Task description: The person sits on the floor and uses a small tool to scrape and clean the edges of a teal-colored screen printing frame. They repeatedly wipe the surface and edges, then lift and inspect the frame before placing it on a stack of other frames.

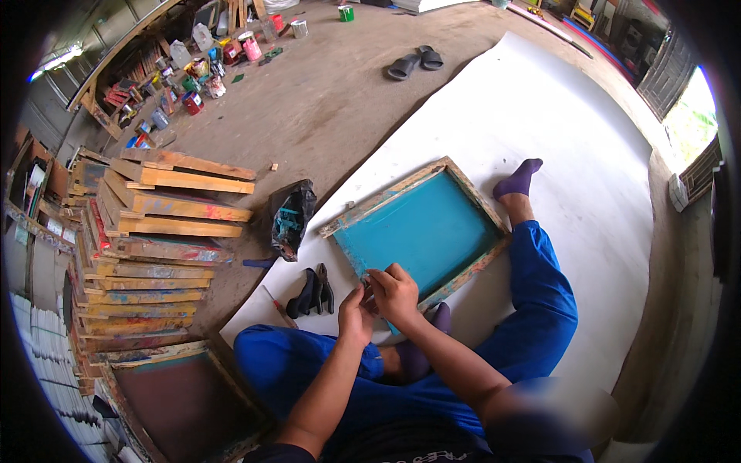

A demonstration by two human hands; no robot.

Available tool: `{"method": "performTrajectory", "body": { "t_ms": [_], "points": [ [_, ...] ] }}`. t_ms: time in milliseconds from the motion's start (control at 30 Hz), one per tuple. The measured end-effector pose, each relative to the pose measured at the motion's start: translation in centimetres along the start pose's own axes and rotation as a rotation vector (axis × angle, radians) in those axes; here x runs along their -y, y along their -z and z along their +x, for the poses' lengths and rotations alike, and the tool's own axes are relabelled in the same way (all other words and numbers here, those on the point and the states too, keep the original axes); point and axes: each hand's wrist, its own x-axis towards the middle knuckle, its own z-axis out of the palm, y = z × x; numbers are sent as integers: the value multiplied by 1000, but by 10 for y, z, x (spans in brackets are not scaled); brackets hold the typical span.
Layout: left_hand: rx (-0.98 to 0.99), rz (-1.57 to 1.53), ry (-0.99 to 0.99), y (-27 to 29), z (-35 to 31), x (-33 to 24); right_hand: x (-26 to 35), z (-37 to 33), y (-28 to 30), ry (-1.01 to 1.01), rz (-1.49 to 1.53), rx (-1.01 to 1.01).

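A screen-printing frame with wooden bars and teal mesh lies tilted on the white sheet between my legs. Both hands meet at its near left corner. My right hand is closed, fingers pinched together at the mesh edge. Just beside it, my left hand is closed too, thumb and fingertips together. What sits between the fingers is too small to make out. Left of my hands lie black-handled pliers, another black tool and a thin tool with a reddish handle.
A black plastic bag with teal scraps stands left of the frame. Stacked wooden frames rise at the left, a dark-mesh frame below them. Paint cans and black sandals are farther off. White sheeting covers the floor.
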Motion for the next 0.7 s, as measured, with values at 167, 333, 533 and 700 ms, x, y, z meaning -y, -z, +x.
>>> {"method": "performTrajectory", "body": {
  "t_ms": [167,333,533,700],
  "points": [
    [16,-70,80,19,4,-19,12,3,-15,130,-104,153],
    [-62,-97,-57,45,19,-37,16,6,-22,243,26,316],
    [-152,-118,-137,41,25,-69,11,9,-39,-369,589,375],
    [-122,328,-262,23,27,-97,8,19,-64,-858,1040,419]
  ]
}}
